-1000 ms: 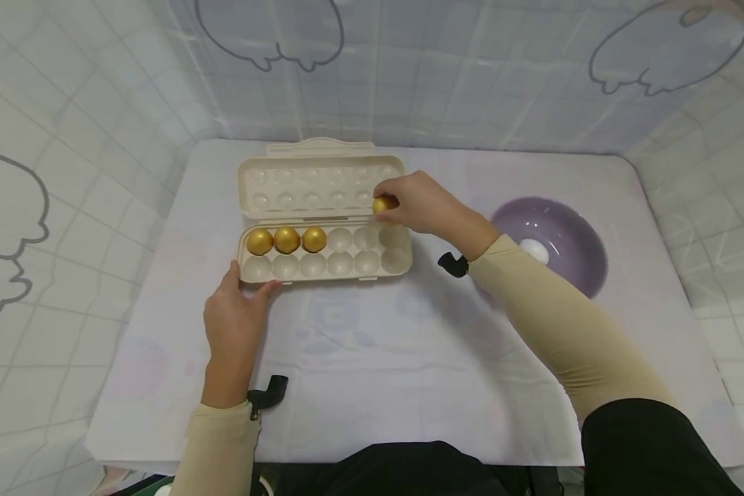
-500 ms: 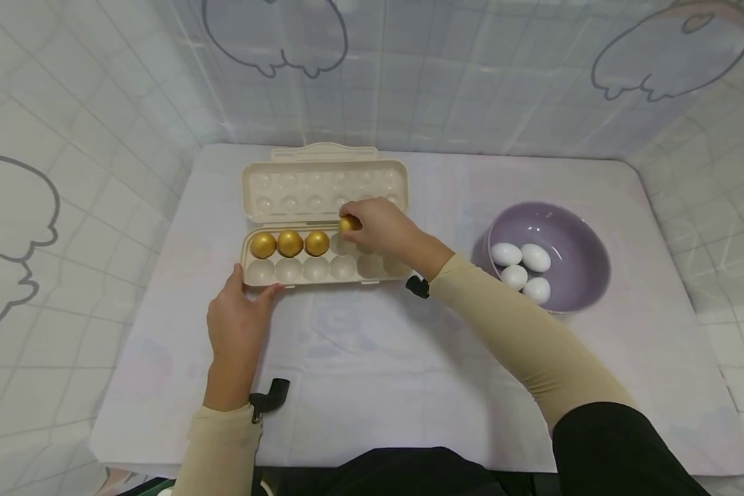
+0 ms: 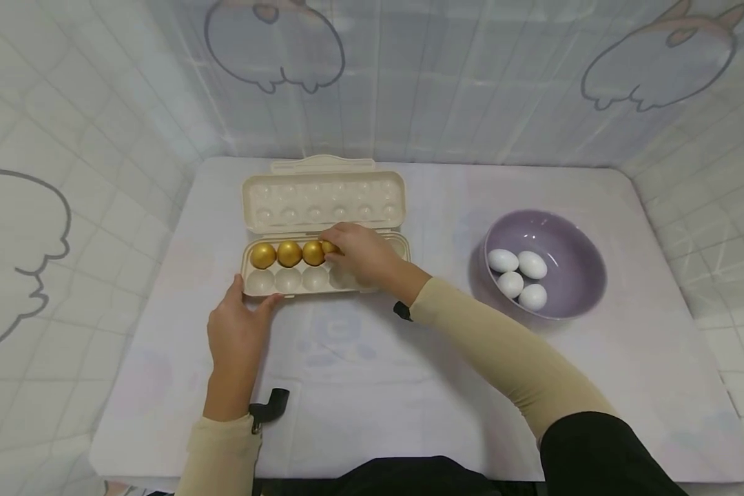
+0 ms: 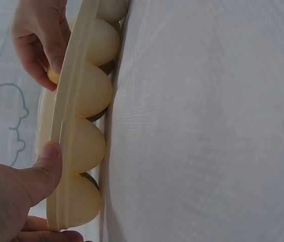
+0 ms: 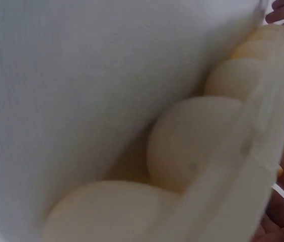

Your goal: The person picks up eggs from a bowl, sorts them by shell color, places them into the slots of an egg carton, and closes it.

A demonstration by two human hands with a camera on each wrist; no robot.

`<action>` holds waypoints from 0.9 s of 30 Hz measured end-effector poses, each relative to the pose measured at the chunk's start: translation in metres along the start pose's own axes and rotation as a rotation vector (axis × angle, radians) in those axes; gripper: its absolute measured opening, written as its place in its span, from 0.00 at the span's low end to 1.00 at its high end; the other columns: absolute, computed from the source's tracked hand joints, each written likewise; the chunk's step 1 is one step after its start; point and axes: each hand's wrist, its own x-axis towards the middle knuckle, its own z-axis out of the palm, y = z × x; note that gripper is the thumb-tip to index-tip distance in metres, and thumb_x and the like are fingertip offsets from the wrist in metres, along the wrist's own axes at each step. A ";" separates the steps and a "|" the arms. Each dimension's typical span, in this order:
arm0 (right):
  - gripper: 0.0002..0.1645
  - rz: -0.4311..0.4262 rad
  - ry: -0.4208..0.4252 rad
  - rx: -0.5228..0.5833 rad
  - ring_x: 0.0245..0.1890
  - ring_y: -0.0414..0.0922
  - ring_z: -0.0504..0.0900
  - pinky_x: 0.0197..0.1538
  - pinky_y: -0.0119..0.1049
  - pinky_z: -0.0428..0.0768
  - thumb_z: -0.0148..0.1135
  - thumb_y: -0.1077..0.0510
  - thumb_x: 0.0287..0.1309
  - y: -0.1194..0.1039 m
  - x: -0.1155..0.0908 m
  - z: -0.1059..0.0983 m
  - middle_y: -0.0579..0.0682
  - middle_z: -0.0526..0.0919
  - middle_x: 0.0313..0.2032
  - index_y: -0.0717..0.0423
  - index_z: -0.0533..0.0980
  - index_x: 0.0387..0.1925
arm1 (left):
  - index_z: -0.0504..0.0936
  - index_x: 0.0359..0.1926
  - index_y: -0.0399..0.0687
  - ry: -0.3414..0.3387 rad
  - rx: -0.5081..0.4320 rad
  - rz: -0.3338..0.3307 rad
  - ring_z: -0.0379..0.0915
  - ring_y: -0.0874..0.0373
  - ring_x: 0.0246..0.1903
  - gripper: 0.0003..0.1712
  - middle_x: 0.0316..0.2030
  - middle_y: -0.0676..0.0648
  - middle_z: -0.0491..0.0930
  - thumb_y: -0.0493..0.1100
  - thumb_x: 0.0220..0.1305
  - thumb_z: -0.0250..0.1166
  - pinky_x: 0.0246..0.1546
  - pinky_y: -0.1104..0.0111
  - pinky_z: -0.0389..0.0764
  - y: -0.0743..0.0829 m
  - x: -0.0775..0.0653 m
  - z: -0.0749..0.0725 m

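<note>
A cream plastic egg carton (image 3: 315, 279) lies on the table with its lid (image 3: 324, 196) folded back. Three gold eggs (image 3: 289, 254) fill the left end of its back row. My right hand (image 3: 368, 255) pinches another gold egg (image 3: 330, 247) low over the fourth back cup, beside the row; the hand covers the cups there, and I cannot tell whether the egg touches its cup. At the front left corner, my left hand (image 3: 238, 334) grips the carton. In the left wrist view its thumb (image 4: 49, 156) presses the rim, with fingers round the end.
To the right stands a purple bowl (image 3: 573, 269) holding several white eggs (image 3: 532, 264). A white cloth (image 3: 347, 386) covers the table. Tiled-pattern sheeting with cartoon outlines rises behind the table and at both sides.
My right hand has carried the gold egg leftward and down, from the carton's right end to beside the three gold eggs. The bowl's white eggs have come into view. My left hand stays put.
</note>
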 end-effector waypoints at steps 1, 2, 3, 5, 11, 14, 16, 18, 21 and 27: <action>0.27 -0.009 0.009 -0.017 0.72 0.46 0.76 0.74 0.41 0.76 0.61 0.47 0.76 0.000 0.001 0.003 0.46 0.79 0.69 0.44 0.74 0.72 | 0.64 0.78 0.33 -0.001 0.000 0.001 0.70 0.30 0.71 0.53 0.72 0.29 0.69 0.52 0.61 0.79 0.69 0.41 0.74 -0.001 0.000 0.001; 0.27 -0.020 0.020 -0.033 0.71 0.46 0.77 0.74 0.41 0.77 0.62 0.47 0.76 0.001 0.002 0.006 0.46 0.80 0.68 0.45 0.75 0.72 | 0.64 0.78 0.33 0.000 0.000 0.003 0.70 0.30 0.71 0.54 0.72 0.28 0.69 0.53 0.61 0.79 0.69 0.40 0.74 -0.003 0.001 0.002; 0.27 -0.031 0.028 -0.052 0.70 0.46 0.77 0.73 0.40 0.77 0.63 0.47 0.76 0.001 0.003 0.009 0.47 0.80 0.67 0.45 0.75 0.71 | 0.64 0.78 0.32 0.000 0.001 0.004 0.70 0.30 0.70 0.54 0.71 0.28 0.69 0.53 0.61 0.79 0.69 0.40 0.75 -0.004 0.001 0.002; 0.26 -0.056 0.047 -0.097 0.68 0.46 0.78 0.71 0.39 0.79 0.63 0.48 0.76 0.002 0.003 0.016 0.47 0.80 0.65 0.47 0.76 0.71 | 0.64 0.77 0.32 -0.002 0.003 0.005 0.70 0.29 0.70 0.54 0.71 0.27 0.69 0.53 0.61 0.80 0.68 0.40 0.75 -0.008 0.001 0.004; 0.21 -0.094 0.098 -0.158 0.59 0.45 0.80 0.64 0.36 0.83 0.63 0.50 0.76 0.005 0.005 0.031 0.47 0.81 0.58 0.49 0.78 0.65 | 0.65 0.77 0.31 -0.010 0.017 0.002 0.71 0.28 0.69 0.54 0.71 0.27 0.70 0.54 0.61 0.79 0.67 0.39 0.76 -0.016 0.004 0.008; 0.20 -0.103 0.108 -0.160 0.56 0.45 0.81 0.58 0.35 0.84 0.64 0.50 0.75 0.006 0.008 0.035 0.47 0.81 0.57 0.50 0.79 0.64 | 0.64 0.77 0.31 -0.016 0.018 -0.005 0.70 0.28 0.69 0.54 0.71 0.27 0.69 0.54 0.61 0.79 0.67 0.39 0.75 -0.019 0.005 0.010; 0.20 -0.105 0.109 -0.160 0.56 0.45 0.81 0.58 0.35 0.85 0.64 0.50 0.75 0.007 0.010 0.038 0.48 0.81 0.57 0.50 0.80 0.64 | 0.64 0.77 0.30 -0.020 0.018 -0.009 0.70 0.28 0.70 0.54 0.71 0.27 0.69 0.54 0.61 0.79 0.67 0.39 0.75 -0.021 0.006 0.012; 0.21 -0.099 0.104 -0.158 0.57 0.45 0.82 0.59 0.35 0.85 0.64 0.50 0.75 0.007 0.012 0.039 0.48 0.81 0.58 0.50 0.79 0.64 | 0.64 0.77 0.30 -0.019 0.021 -0.009 0.70 0.28 0.70 0.54 0.71 0.27 0.69 0.54 0.61 0.79 0.67 0.39 0.75 -0.023 0.008 0.013; 0.22 -0.076 0.092 -0.154 0.59 0.44 0.82 0.61 0.35 0.85 0.63 0.49 0.75 0.009 0.016 0.040 0.47 0.82 0.58 0.49 0.79 0.65 | 0.64 0.77 0.30 -0.015 0.023 -0.007 0.70 0.28 0.70 0.54 0.71 0.27 0.69 0.53 0.61 0.79 0.67 0.39 0.75 -0.025 0.012 0.016; 0.27 -0.037 0.079 -0.147 0.67 0.45 0.80 0.70 0.38 0.80 0.58 0.44 0.78 0.014 0.018 0.033 0.46 0.82 0.65 0.48 0.75 0.70 | 0.64 0.76 0.28 -0.002 0.011 0.012 0.70 0.27 0.69 0.54 0.71 0.25 0.69 0.52 0.60 0.80 0.67 0.38 0.75 -0.028 0.017 0.021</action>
